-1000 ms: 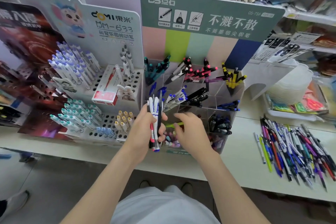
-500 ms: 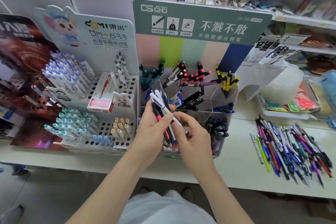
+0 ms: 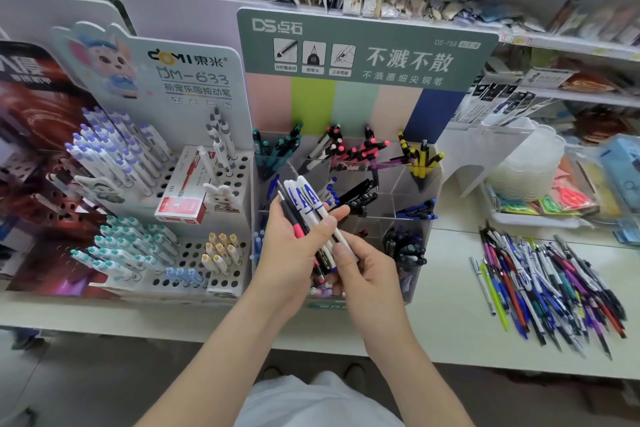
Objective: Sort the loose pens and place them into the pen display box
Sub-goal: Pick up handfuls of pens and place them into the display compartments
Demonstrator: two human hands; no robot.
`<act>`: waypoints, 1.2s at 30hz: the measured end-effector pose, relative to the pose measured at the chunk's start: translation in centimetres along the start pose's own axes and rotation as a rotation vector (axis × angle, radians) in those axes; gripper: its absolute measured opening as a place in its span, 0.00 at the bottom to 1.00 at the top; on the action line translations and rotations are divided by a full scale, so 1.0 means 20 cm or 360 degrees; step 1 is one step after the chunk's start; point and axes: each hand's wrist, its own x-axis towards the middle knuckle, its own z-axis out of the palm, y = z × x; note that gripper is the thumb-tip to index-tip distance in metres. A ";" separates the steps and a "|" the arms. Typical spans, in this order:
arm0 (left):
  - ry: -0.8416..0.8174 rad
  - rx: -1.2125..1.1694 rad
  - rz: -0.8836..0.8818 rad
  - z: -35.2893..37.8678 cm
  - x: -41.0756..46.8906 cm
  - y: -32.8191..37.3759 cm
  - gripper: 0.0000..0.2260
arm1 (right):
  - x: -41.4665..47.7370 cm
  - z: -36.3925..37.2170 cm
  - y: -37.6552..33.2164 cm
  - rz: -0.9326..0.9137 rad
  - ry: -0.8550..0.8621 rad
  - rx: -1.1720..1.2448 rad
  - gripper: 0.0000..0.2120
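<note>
left hand (image 3: pixel 291 253) grips a fan of pens (image 3: pixel 298 199), long axes running up and away from the palm. right hand (image 3: pixel 367 274) pinches the near end of one white pen (image 3: pixel 325 218). box (image 3: pixel 429 218) lies just beyond both grips, nearer the right; pile (image 3: pixel 547 281) well right.

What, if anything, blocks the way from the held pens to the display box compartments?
Nothing visible. The left hand grips the pen bundle directly before the display box, the right hand pinching its lower end; the compartments are open on top.
</note>
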 end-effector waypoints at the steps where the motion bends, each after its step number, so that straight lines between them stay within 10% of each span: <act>1: -0.0002 -0.0084 -0.0037 0.00 0.00 0.00 0.18 | 0.00 0.00 0.00 0.0038 0.0003 0.0087 0.15; 6: 0.0050 -0.0308 -0.0093 0.02 0.03 0.00 0.15 | 0.03 -0.02 0.00 0.0252 -0.0027 0.0476 0.13; 36: 0.0782 -0.0719 0.0091 -0.09 0.18 0.09 0.10 | 0.26 -0.26 -0.18 -0.0657 0.0357 -0.1241 0.14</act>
